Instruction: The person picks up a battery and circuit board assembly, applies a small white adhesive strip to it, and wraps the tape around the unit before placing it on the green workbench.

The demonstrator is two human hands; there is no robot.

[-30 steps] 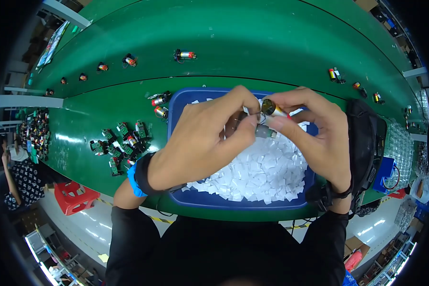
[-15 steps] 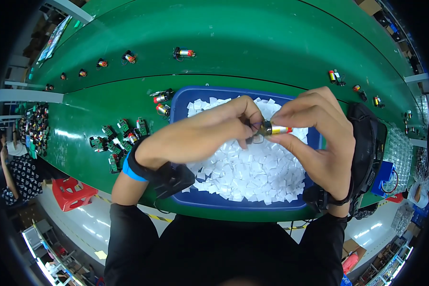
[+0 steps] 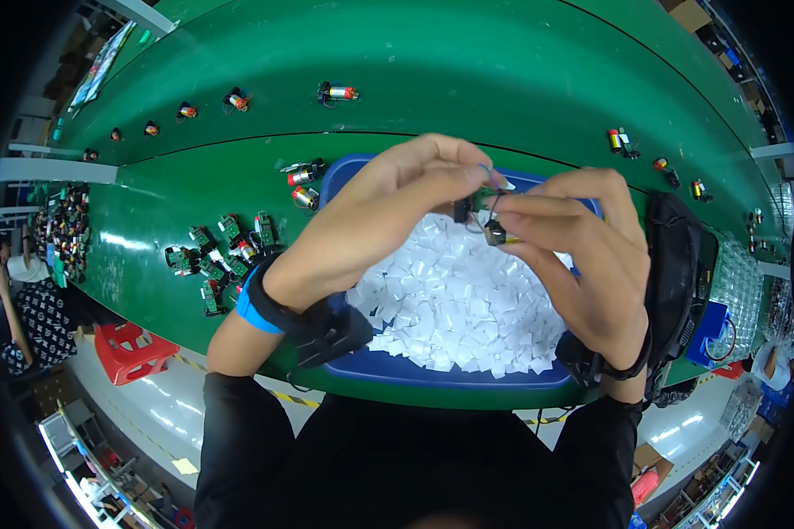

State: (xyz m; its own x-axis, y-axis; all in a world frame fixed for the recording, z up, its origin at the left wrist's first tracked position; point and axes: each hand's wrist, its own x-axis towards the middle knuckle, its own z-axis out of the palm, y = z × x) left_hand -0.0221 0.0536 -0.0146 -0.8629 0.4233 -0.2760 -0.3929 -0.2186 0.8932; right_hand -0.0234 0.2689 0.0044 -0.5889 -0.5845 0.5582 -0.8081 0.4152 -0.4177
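Note:
Above the blue tray full of small white paper-like pieces, my two hands hold a wired battery assembly. My right hand closes on a small cylindrical battery; its dark end shows, and the rest is mostly hidden by the fingers. My left hand is closed in a pinch, fingertips on thin wires near a small black part and a bit of green. Wires loop between this and the battery. Exactly which piece the left fingertips grip is partly hidden.
Several green circuit boards with parts lie left of the tray, with battery assemblies at its far left corner. More assemblies sit along the far green surface. A black bag and clear plastic trays stand right. A person is far left.
My left hand has moved up and away from the tray's middle, fingers nearer the far rim. The battery, whose coloured body showed before, is now mostly covered by my right fingers.

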